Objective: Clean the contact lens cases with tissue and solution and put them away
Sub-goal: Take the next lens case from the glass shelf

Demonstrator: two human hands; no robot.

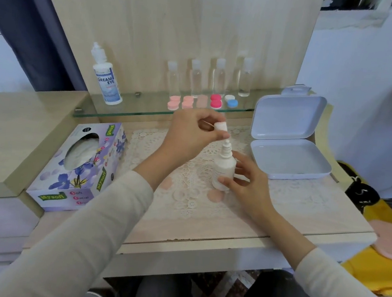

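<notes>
My left hand (pixel 189 133) pinches the small white cap (pixel 220 127) between thumb and fingertips, holding it just above the bare nozzle of the little solution bottle (pixel 224 168). My right hand (pixel 249 183) wraps its fingers round the lower body of that bottle, which stands upright on the lace mat (pixel 183 210) in the middle of the tabletop (pixel 304 217).

The bottle looks like light, soft plastic that gives under a squeeze. I judge the best hold is round the middle, firm enough to tip it but not so hard that it squirts. The cap is tiny and smooth, so it could easily slip or roll off.

The lens cases (pixel 187 102) sit in a row on the glass shelf (pixel 145 111), well apart from both hands. They look small, hard and light, and are best pinched by their edges. The tissue box (pixel 79 159) lies by my left forearm, and the open white box (pixel 288 139) is to my right.

My left wrist is bent with the forearm reaching in from the lower left. My right forearm comes in low from the lower right.
</notes>
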